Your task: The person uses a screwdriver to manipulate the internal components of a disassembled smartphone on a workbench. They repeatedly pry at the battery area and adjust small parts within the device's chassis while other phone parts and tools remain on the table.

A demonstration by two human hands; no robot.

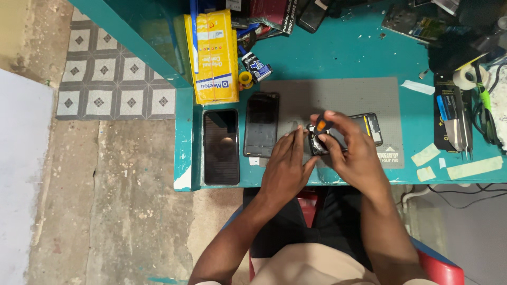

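Opened phone (364, 126) on grey mat (343, 97); left hand (285, 169) flat, grip apart, steadying it; right hand (351, 153) grip clamped on orange-tipped screwdriver (323, 124).

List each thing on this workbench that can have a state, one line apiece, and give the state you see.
Opened phone: flat on the grey mat, back off, insides showing.
Left hand: fingers pressing down on the opened phone's end.
Right hand: closed on a small orange-tipped tool.
Black phone: face up, screen dark.
Second phone: flat, screen dark.
Yellow packet: lying flat; sealed or opened cannot be told.
Tape roll: lying flat on the table.
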